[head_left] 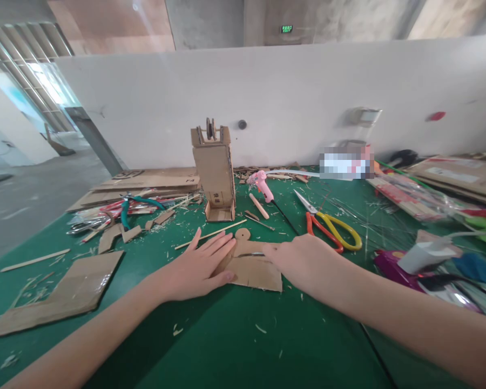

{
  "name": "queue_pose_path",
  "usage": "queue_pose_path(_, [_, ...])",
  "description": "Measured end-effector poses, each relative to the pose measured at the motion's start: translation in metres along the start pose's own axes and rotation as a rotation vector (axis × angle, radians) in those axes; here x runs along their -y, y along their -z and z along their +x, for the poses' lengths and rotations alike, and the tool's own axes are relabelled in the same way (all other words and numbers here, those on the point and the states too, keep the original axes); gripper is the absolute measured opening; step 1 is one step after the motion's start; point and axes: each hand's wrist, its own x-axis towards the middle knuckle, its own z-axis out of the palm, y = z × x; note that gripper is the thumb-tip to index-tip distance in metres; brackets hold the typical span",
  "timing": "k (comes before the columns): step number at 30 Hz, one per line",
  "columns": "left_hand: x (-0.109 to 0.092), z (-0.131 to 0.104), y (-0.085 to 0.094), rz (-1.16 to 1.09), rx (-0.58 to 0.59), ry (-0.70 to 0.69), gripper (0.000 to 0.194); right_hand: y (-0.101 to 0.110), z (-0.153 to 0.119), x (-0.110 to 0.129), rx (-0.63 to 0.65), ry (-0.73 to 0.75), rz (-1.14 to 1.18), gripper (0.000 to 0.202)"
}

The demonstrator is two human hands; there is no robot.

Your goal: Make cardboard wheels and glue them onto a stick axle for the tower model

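Note:
My left hand [194, 268] lies flat with its fingers spread, pressing on the left side of a small cardboard piece [261, 275]. My right hand [303, 262] is closed at the right part of that same piece. A thin dark and shiny strip [251, 254] runs left from its fingertips across the cardboard; whether it is a blade or a slit I cannot tell. A small cardboard disc [243, 234] with a hole in the middle sits at the piece's far edge. Beyond stands an upright cardboard tower [213, 175] with wheel-like discs on a stick at its top.
Scissors [328, 224] with orange and yellow handles and a pink glue gun [263, 186] lie beyond my right hand. Teal-handled pliers [125, 213], sticks and cardboard scraps [81, 281] are on the left. A purple power strip [395, 265] with plugs sits right.

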Motion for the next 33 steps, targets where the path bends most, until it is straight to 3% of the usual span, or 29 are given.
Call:
queue_pose_path(26, [-0.0029, 0.0006, 0.0001, -0.007, -0.027, 0.022, 0.066, -0.001, -0.0037, -0.0041, 0.085, -0.006, 0.032, 0.028])
queue_pose_path(33, [-0.0066, 0.0005, 0.0025, -0.002, -0.009, 0.05, 0.068, 0.0011, -0.0005, -0.0041, 0.126, 0.004, 0.037, 0.04])
